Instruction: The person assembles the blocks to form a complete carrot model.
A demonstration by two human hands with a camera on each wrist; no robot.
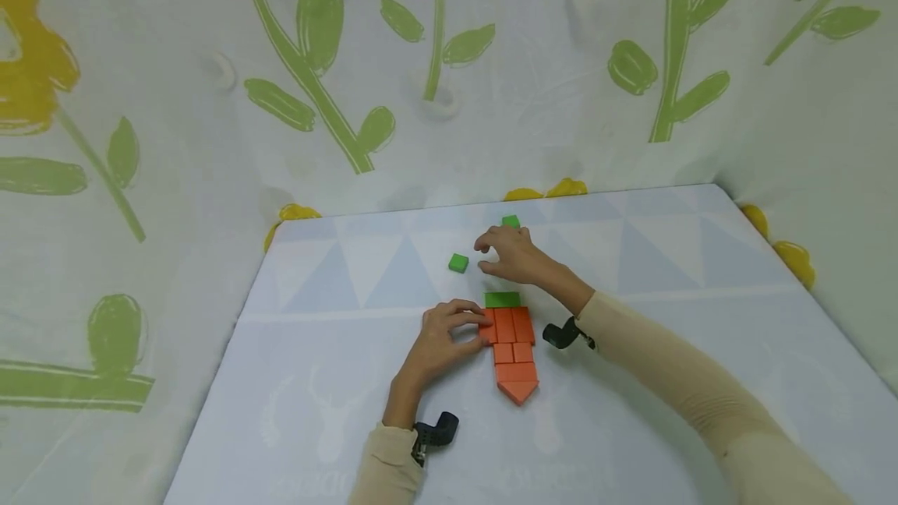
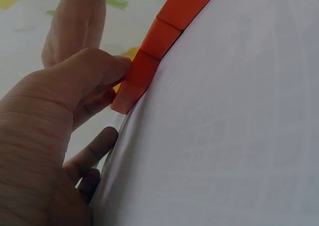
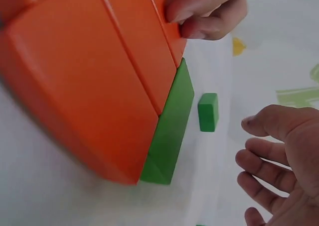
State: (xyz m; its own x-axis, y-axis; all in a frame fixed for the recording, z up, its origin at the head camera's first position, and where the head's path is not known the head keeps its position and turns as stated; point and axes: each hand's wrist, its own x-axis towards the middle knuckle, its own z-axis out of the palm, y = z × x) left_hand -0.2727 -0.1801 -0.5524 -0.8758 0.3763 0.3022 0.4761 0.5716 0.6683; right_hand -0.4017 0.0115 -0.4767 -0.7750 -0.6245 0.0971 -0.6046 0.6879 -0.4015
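Note:
Orange blocks (image 1: 505,326) lie flat together on the table, with a triangular block (image 1: 518,391) at the near end and a long green block (image 1: 501,300) along the far end. My left hand (image 1: 442,337) pinches the leftmost orange block (image 1: 487,331) of the top row; in the left wrist view its thumb presses against the orange edge (image 2: 142,69). Above the table, my right hand (image 1: 515,254) has its fingers spread and holds nothing. It is between a small green block (image 1: 458,263) on its left and another green block (image 1: 510,220), partly hidden behind it.
The white and pale-blue patterned table (image 1: 337,380) ends at a back edge not far beyond the green blocks. A flower-printed cloth wall (image 1: 526,100) stands behind and beside it. Black wrist devices (image 1: 436,431) are strapped to both forearms.

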